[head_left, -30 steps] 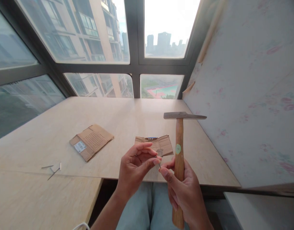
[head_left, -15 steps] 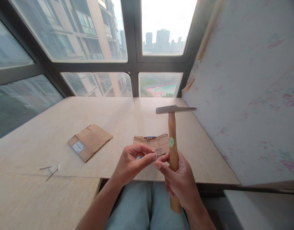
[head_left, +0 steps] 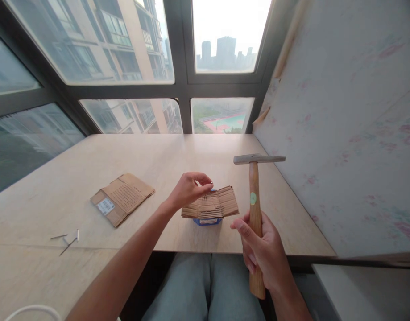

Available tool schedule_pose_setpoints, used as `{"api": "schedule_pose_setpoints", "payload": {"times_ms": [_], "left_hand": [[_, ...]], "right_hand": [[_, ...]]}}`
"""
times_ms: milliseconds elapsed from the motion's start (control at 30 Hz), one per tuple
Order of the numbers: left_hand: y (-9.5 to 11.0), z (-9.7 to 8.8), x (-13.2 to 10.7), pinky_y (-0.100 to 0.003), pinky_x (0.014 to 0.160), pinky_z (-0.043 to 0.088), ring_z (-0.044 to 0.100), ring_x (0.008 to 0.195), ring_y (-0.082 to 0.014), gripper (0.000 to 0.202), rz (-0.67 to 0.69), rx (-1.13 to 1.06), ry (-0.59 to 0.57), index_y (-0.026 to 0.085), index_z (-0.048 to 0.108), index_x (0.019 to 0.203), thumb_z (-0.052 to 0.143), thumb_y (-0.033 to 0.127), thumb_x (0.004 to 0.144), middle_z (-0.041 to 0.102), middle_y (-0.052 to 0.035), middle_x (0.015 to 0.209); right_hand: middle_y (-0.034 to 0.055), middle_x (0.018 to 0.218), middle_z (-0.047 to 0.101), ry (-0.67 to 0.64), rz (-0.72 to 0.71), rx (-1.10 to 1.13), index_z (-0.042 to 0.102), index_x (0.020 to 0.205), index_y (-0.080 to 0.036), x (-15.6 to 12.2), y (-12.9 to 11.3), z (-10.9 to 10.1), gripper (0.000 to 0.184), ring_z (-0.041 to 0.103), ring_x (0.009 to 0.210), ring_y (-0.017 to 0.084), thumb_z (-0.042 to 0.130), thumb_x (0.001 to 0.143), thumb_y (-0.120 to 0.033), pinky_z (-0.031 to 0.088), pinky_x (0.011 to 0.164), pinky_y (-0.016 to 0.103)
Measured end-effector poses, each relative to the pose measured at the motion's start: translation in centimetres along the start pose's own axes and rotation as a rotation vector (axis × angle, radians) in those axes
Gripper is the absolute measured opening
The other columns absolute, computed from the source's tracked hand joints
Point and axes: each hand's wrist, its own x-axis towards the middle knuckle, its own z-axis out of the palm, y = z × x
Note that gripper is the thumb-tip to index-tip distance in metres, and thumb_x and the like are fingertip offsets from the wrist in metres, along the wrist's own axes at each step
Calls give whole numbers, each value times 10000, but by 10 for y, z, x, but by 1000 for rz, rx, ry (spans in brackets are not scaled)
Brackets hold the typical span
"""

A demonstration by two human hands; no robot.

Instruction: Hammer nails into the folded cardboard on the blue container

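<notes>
My right hand point(head_left: 263, 252) is wrapped round the wooden handle of a hammer point(head_left: 256, 209), held upright with its metal head at the top. My left hand point(head_left: 190, 189) reaches forward over a corrugated cardboard piece point(head_left: 213, 204) that lies on a small blue box point(head_left: 207, 221) on the table point(head_left: 191, 160). Its thumb and fingers are curled in a pinch above the cardboard's far edge. What the fingertips hold, if anything, is too small to make out.
A flattened cardboard piece with a white label point(head_left: 122, 198) lies to the left. A few loose nails point(head_left: 67, 237) lie near the front left. A pale floral wall panel point(head_left: 341, 125) bounds the table on the right; windows stand behind. My lap shows below the table edge.
My left hand left the spot beside my right hand and reached forward to the corrugated cardboard. The hammer shifted slightly right. The blue box under the cardboard is now visible.
</notes>
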Motion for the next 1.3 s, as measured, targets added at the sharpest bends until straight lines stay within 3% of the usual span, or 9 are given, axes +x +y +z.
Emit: {"api": "schedule_pose_setpoints", "payload": {"times_ms": [267, 733, 900, 1133, 1300], "left_hand": [[-14, 21, 4, -236, 610, 460, 652, 681, -148, 142, -186, -56, 36, 148, 723, 745, 669, 280, 750, 730, -33, 723], [-19, 26, -1, -252, 653, 507, 682, 711, -159, 119, -135, -74, 97, 149, 728, 830, 693, 219, 740, 739, -38, 750], [-18, 24, -1, -264, 681, 517, 698, 741, -169, 98, -126, -19, 90, 161, 746, 791, 697, 241, 764, 755, -41, 774], [-13, 26, -5, -263, 688, 511, 697, 740, -168, 82, -83, 90, 87, 173, 741, 778, 659, 171, 768, 752, -30, 760], [-12, 28, -5, -269, 686, 508, 691, 743, -175, 103, -89, 161, 82, 171, 742, 788, 642, 166, 765, 749, -39, 768]], "right_hand": [[-68, 621, 641, 24, 56, 22, 448, 892, -229, -1, 8, -6, 471, 259, 262, -7, 777, 762, -540, 267, 215, 107], [-103, 556, 566, 38, 46, 55, 473, 866, -228, 1, 16, -14, 449, 228, 267, -8, 778, 769, -543, 263, 204, 100], [-98, 564, 573, 33, 44, 36, 476, 879, -227, 3, 20, -19, 454, 238, 264, -5, 768, 774, -559, 274, 196, 109], [-134, 468, 460, 25, 38, 22, 475, 847, -228, 3, 19, -21, 434, 217, 271, 6, 753, 792, -557, 266, 204, 104], [-119, 501, 501, 30, 49, 12, 480, 856, -226, 3, 19, -21, 442, 225, 273, 6, 749, 788, -570, 267, 200, 111]]}}
